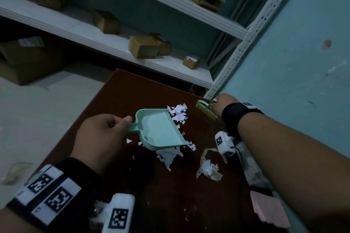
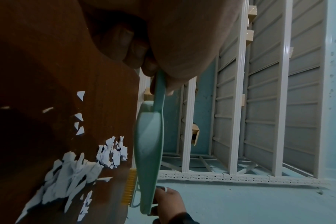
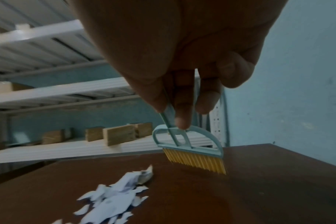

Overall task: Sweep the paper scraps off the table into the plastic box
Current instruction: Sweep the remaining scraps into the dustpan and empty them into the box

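Left grip [image 1: 102, 134] clasps dustpan [image 1: 161, 128] beside scraps [image 1: 178, 112]; right grip [image 1: 224, 105] clasps brush [image 1: 206, 109].

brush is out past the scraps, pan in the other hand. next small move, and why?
Probably draw the brush back toward the dustpan, pushing the far scrap pile in. The right hand holds the bristles at the tabletop beyond that pile, and the left hand holds the pan, which looks empty, its mouth toward the scraps.
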`<state>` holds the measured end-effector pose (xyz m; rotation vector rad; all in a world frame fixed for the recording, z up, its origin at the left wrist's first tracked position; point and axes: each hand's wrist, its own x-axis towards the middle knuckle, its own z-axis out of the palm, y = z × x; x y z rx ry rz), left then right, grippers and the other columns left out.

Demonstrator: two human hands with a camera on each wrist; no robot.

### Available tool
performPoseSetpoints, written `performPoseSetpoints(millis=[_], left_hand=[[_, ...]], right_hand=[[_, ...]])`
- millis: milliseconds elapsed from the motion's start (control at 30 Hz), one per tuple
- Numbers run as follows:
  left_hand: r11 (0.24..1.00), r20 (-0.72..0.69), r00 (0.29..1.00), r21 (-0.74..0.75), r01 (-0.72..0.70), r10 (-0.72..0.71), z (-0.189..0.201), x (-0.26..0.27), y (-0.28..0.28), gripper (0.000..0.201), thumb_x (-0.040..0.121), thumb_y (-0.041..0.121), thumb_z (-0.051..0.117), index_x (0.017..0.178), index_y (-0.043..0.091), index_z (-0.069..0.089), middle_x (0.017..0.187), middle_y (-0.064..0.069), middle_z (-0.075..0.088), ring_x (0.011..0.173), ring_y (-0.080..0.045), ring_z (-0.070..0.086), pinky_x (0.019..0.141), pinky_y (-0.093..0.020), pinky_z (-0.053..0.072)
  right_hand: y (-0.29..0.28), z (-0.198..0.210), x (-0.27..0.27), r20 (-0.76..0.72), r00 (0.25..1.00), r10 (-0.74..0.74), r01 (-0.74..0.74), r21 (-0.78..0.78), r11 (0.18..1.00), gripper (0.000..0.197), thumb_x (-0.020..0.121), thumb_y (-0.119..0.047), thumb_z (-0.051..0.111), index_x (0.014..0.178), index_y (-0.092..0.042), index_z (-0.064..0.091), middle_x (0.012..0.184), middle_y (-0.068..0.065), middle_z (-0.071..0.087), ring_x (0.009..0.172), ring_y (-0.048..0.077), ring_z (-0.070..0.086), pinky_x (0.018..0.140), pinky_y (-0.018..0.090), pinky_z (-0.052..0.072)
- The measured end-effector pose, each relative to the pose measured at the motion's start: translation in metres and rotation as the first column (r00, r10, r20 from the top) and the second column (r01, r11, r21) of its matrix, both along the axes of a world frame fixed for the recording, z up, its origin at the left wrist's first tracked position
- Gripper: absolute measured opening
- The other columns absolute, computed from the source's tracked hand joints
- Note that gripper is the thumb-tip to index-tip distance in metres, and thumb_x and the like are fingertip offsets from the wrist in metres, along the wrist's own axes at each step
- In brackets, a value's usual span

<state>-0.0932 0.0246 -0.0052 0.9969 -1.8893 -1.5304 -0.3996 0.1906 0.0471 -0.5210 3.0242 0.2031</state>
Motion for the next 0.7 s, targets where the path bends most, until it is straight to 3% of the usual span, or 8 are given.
performPoseSetpoints(millis=[67, 133, 267, 367, 500, 600, 700], left_hand=[[1.0, 0.01, 1.0, -0.003, -0.006, 0.006, -0.001, -0.002, -0.002, 0.033, 0.097, 0.039, 0.068, 0.072, 0.02, 0.076, 0.046, 0.01, 0.061, 0.051, -0.012, 0.052, 0.05, -0.027, 0.035], [1.0, 0.011, 1.0, -0.005, -0.013, 0.014, -0.003, -0.005, -0.003, 0.033, 0.097, 0.039, 0.068, 0.071, 0.02, 0.076, 0.047, 0.015, 0.06, 0.048, -0.009, 0.05, 0.05, -0.026, 0.034], [0.999, 0.014, 1.0, -0.028, -0.016, 0.017, -0.004, -0.008, -0.004, 0.032, 0.097, 0.04, 0.068, 0.073, 0.02, 0.077, 0.043, 0.009, 0.056, 0.042, -0.006, 0.049, 0.046, -0.024, 0.032], [0.998, 0.023, 0.999, -0.055, -0.039, 0.041, -0.003, -0.006, -0.009, 0.032, 0.097, 0.039, 0.068, 0.074, 0.019, 0.077, 0.051, 0.004, 0.056, 0.049, -0.009, 0.05, 0.051, -0.027, 0.032], [0.994, 0.016, 0.994, -0.027, -0.107, 0.108, -0.002, 0.002, -0.027, 0.033, 0.097, 0.041, 0.068, 0.073, 0.019, 0.077, 0.06, -0.007, 0.061, 0.056, -0.023, 0.054, 0.059, -0.034, 0.042], [0.987, 0.023, 0.987, 0.017, -0.16, 0.16, 0.001, 0.01, -0.038, 0.035, 0.096, 0.045, 0.068, 0.075, 0.017, 0.077, 0.066, -0.01, 0.066, 0.062, -0.03, 0.06, 0.069, -0.042, 0.052], [0.98, 0.028, 0.981, 0.049, -0.195, 0.194, 0.002, 0.016, -0.042, 0.037, 0.095, 0.047, 0.068, 0.076, 0.017, 0.076, 0.069, -0.014, 0.068, 0.066, -0.034, 0.063, 0.073, -0.048, 0.055]], right_hand=[[-0.012, -0.012, -0.014, 0.03, 0.999, -0.028, 0.028, 0.028, 0.999, 0.03, 0.104, -0.028, 0.054, 0.099, -0.003, 0.07, 0.11, 0.019, 0.068, 0.088, 0.031, 0.065, 0.074, 0.032, 0.043], [-0.024, -0.02, -0.019, 0.04, 0.999, 0.009, -0.013, 0.11, 0.994, 0.034, 0.104, -0.027, 0.054, 0.119, -0.002, 0.069, 0.105, 0.018, 0.065, 0.095, 0.033, 0.064, 0.076, 0.033, 0.046], [-0.051, -0.026, -0.013, 0.1, 0.99, 0.095, -0.098, 0.032, 0.995, 0.035, 0.102, -0.023, 0.057, 0.132, -0.007, 0.065, 0.123, 0.013, 0.068, 0.113, 0.031, 0.065, 0.092, 0.036, 0.054], [-0.058, -0.02, 0.019, 0.133, 0.973, 0.186, -0.193, 0.041, 0.98, 0.03, 0.105, -0.023, 0.052, 0.123, -0.007, 0.071, 0.115, 0.012, 0.072, 0.104, 0.029, 0.068, 0.086, 0.035, 0.056], [-0.03, -0.015, 0.067, 0.223, 0.914, 0.34, -0.356, 0.032, 0.934, 0.027, 0.104, -0.027, 0.053, 0.112, -0.016, 0.076, 0.106, 0.006, 0.073, 0.098, 0.026, 0.068, 0.081, 0.035, 0.054], [-0.003, -0.008, 0.092, 0.283, 0.872, 0.4, -0.428, 0.045, 0.903, 0.03, 0.105, -0.029, 0.049, 0.112, -0.019, 0.076, 0.105, 0.004, 0.074, 0.095, 0.024, 0.067, 0.086, 0.043, 0.057], [0.011, -0.001, 0.101, 0.264, 0.863, 0.43, -0.45, 0.017, 0.893, 0.029, 0.104, -0.033, 0.05, 0.118, -0.025, 0.074, 0.108, -0.001, 0.073, 0.096, 0.019, 0.066, 0.088, 0.043, 0.056]])
